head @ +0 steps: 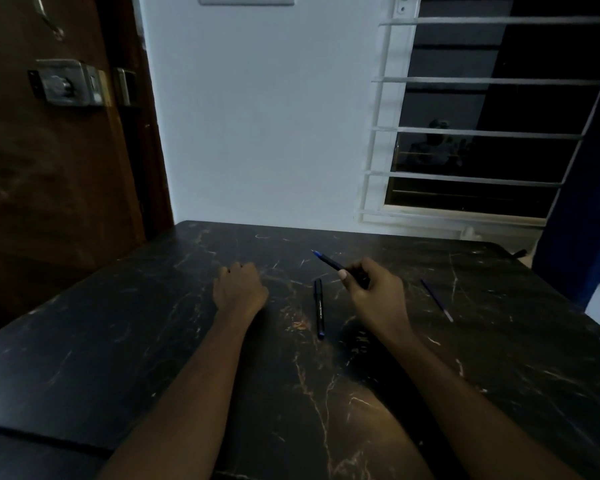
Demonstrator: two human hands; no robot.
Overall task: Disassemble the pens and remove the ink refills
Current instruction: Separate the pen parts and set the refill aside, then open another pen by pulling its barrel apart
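My right hand grips a dark pen whose blue tip points up and to the left, above the table. A second black pen with its cap on lies flat on the dark marble table between my two hands. A thin ink refill lies on the table to the right of my right hand. My left hand rests on the table with its fingers curled under, and nothing shows in it.
A white wall stands behind the table's far edge. A barred window is at the back right, a brown door with a metal lock at the left. Blue fabric hangs at the right edge.
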